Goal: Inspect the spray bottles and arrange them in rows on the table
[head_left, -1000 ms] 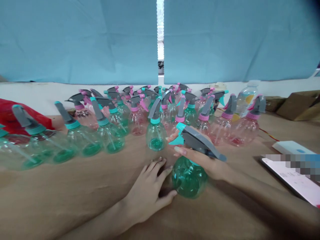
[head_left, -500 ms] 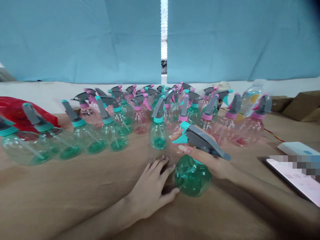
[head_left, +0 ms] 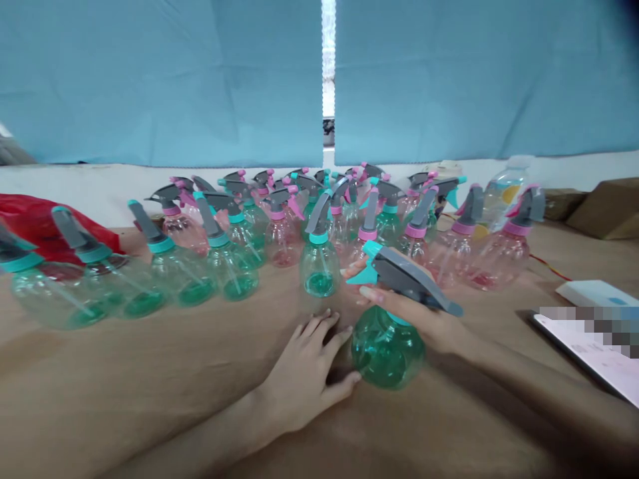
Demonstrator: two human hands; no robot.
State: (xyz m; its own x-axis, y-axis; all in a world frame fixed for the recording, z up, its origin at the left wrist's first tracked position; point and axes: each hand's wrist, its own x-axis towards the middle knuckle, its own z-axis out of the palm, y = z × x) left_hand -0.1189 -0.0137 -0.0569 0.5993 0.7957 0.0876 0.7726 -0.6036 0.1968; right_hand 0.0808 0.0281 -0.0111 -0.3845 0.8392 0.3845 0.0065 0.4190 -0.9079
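- A right hand (head_left: 424, 318) grips a green spray bottle (head_left: 388, 351) by its neck, just right of centre in the lower half of the frame, its nozzle pointing left.
- The left hand (head_left: 307, 372) lies open, palm down, on the brown table (head_left: 190, 379) at lower centre; whether its thumb touches the held bottle is unclear.
- Compared with a second earlier, both hands keep the same pose, while the whole scene sits slightly farther right in the frame.
- At the left edge, a teal-collared bottle (head_left: 47, 293), mostly cut off before, now shows its spray head.
- Pink-collared bottles (head_left: 499, 263) stand at centre right, as before.
- A red bag (head_left: 50, 223) at middle left shows more of itself; a phone (head_left: 584, 352) lies at lower right.
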